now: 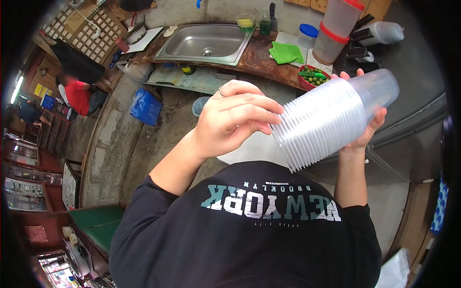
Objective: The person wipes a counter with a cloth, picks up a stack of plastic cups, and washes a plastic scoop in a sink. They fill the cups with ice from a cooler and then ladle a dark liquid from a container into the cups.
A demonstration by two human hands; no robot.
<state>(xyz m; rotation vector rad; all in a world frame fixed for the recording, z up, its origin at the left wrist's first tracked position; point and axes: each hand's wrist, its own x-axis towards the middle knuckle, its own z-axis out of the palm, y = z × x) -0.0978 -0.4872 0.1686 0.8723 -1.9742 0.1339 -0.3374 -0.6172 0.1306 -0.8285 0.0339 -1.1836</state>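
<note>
1. Counter (259, 60), far, rust-stained, with a steel sink (204, 43) set in it.
2. Stack (331, 115) of clear plastic cups, held at chest height in front of the person, right of centre. Its long axis runs from near-left (open rims) to far-right (closed bases), tilted upward at the far end. It lies between both hands, and the rim end is closest to the left hand.
3. Left hand (235, 120): fingers curled narrow, tips on the rim of the nearest cup; ring on one finger.
4. Right hand (365, 137): spread wide, cradling the stack from behind and below, fingertips showing over its top.
5. Tubs (336, 29), red-lidded, far right.
6. Green cloth (285, 52) beside the sink.
7. Bowl of limes (312, 77), just beyond the stack.
</note>
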